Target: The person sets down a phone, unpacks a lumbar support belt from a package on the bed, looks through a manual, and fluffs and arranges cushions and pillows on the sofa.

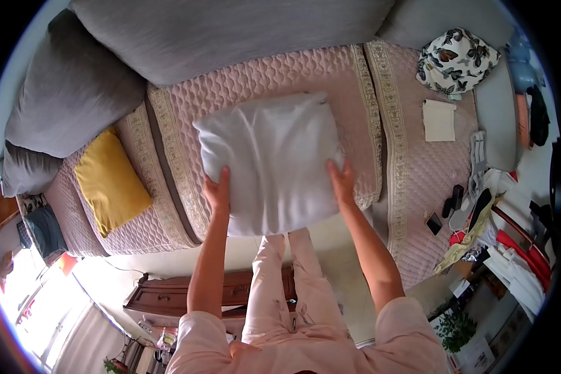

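Note:
A plump, square, light-grey cushion (271, 165) is between my hands, over the pink quilted cover (243, 75) of the sofa. My left hand (217, 190) grips its left side, thumb on top and the other fingers mostly hidden along the edge. On the opposite side, my right hand (341, 182) holds the cushion the same way. Soft creases run down the middle of its fabric. Whether its underside rests on the seat cannot be told.
Large grey back cushions (230, 31) line the sofa. A yellow cushion (112, 182) lies left; a butterfly-print cushion (457, 62), a cream cloth (439, 120) and a phone (434, 224) lie right. Clothes (511, 249) are heaped far right. Behind me stands a wooden cabinet (168, 294).

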Demonstrator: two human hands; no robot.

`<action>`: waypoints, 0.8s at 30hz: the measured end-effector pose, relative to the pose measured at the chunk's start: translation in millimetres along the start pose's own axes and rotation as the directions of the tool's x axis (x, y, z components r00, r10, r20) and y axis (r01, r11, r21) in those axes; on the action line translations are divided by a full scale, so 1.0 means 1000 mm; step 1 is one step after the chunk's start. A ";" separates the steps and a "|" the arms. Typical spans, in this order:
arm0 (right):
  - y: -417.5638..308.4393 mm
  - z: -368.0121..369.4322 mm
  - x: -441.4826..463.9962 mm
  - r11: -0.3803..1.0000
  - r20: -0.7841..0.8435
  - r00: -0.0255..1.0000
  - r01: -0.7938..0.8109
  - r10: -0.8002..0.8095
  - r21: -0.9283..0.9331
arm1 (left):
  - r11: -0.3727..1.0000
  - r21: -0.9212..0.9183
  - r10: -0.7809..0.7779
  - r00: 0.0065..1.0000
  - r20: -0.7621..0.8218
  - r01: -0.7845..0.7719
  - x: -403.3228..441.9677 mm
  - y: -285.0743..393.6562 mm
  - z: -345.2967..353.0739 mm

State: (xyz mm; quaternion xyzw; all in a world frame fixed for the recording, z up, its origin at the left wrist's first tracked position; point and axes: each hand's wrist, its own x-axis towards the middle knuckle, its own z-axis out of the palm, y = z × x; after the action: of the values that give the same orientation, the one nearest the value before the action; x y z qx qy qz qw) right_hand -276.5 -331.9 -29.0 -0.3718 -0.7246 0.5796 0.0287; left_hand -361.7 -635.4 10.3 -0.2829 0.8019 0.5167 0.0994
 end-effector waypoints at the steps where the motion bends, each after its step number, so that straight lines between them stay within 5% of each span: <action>1: -0.048 -0.013 -0.008 1.000 -0.046 0.999 -0.016 0.015 -0.021 | 0.997 -0.080 -0.016 0.998 -0.058 0.011 -0.010 0.024 -0.007; 2: -0.081 -0.025 -0.013 0.999 -0.095 0.995 -0.026 0.022 -0.041 | 0.986 -0.165 -0.032 0.993 -0.113 0.013 -0.016 0.043 -0.013; 5: -0.080 -0.061 -0.009 0.941 0.075 0.994 0.097 -0.076 -0.325 | 0.985 0.024 0.171 0.980 -0.098 -0.169 -0.025 0.036 -0.027; 7: -0.073 -0.077 0.006 0.859 0.108 0.976 0.217 -0.188 -0.464 | 0.873 0.482 0.030 0.995 0.100 -0.075 -0.005 0.028 -0.033; 8: -0.070 -0.078 0.017 0.803 0.131 0.961 0.276 -0.244 -0.528 | 0.903 0.344 0.229 0.966 0.117 -0.256 0.007 0.010 -0.031; 9: -0.086 -0.076 0.024 0.757 0.079 0.917 0.368 -0.390 -0.540 | 0.773 0.513 0.402 0.914 0.056 -0.372 0.014 0.023 -0.030; 11: -0.137 -0.072 0.026 0.628 -0.020 0.764 0.514 -0.645 -0.585 | 0.630 0.480 0.663 0.744 0.077 -0.611 0.016 0.065 -0.014; 13: -0.147 -0.050 0.023 0.544 0.038 0.665 0.642 -0.746 -0.540 | 0.423 0.480 0.755 0.592 0.283 -0.768 0.009 0.072 0.019; 15: -0.143 -0.021 0.020 0.438 0.152 0.585 0.732 -0.797 -0.521 | 0.212 0.393 0.688 0.422 0.590 -0.895 -0.002 0.058 0.053; 18: -0.097 0.032 0.031 0.288 0.413 0.521 0.813 -0.747 -0.506 | 0.010 0.331 0.599 0.271 0.754 -0.944 0.024 0.035 0.090; 19: -0.080 0.047 0.046 0.269 0.457 0.568 0.779 -0.685 -0.566 | -0.042 0.481 0.526 0.389 0.756 -0.876 0.049 0.023 0.100; 21: -0.047 0.071 0.086 0.222 0.521 0.664 0.707 -0.537 -0.671 | 0.120 0.590 0.586 0.536 0.607 -0.799 0.101 0.019 0.105; 24: -0.023 0.089 0.141 0.294 0.373 0.710 0.627 -0.597 -0.722 | 0.186 0.699 0.603 0.642 0.474 -0.691 0.148 0.014 0.114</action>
State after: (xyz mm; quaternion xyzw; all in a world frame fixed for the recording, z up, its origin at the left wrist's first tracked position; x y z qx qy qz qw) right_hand -432.0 -325.6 -93.0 -0.0271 -0.9891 0.1305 0.0620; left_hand -505.8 -582.1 -96.6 0.1911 0.9787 0.0675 0.0315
